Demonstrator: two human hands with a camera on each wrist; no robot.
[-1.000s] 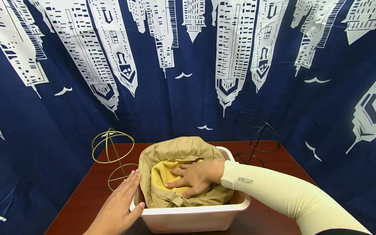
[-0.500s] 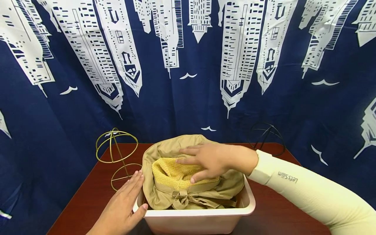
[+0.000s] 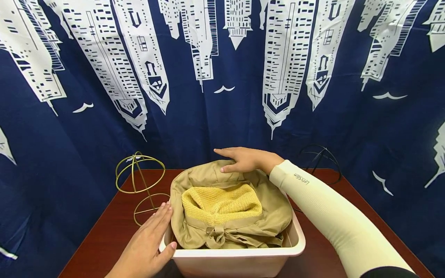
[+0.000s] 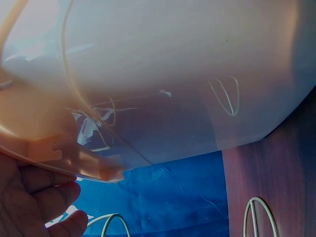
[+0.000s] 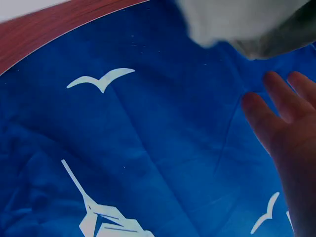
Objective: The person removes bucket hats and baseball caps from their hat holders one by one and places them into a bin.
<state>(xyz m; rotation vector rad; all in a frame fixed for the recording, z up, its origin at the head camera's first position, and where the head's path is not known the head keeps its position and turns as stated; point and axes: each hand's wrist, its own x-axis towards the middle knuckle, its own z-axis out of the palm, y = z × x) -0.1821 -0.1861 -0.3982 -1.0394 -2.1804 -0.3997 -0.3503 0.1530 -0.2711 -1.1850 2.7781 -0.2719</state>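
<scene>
A sun hat point(image 3: 278, 212) with a wide tan brim lies in a white plastic bin point(image 3: 240, 253). Its yellow woven crown point(image 3: 222, 202) faces up, dented on top, and a tan band tied in a bow point(image 3: 215, 234) runs along the front. My left hand point(image 3: 147, 235) rests against the bin's left side, fingers straight and thumb at the front corner. In the left wrist view, that hand's fingertips point(image 4: 64, 197) sit just under the bin's rim. Over the far edge of the brim is my right hand point(image 3: 247, 159), fingers extended, holding nothing.
A gold wire stand point(image 3: 140, 173) stands left of the bin and a black wire stand point(image 3: 323, 158) behind it to the right. All are on a reddish-brown table point(image 3: 114, 235). A blue curtain point(image 3: 194, 127) with white printed buildings hangs behind.
My right hand has lifted off the yellow crown and moved back to the far brim, uncovering the dented crown. The left hand has stayed at the bin's left side.
</scene>
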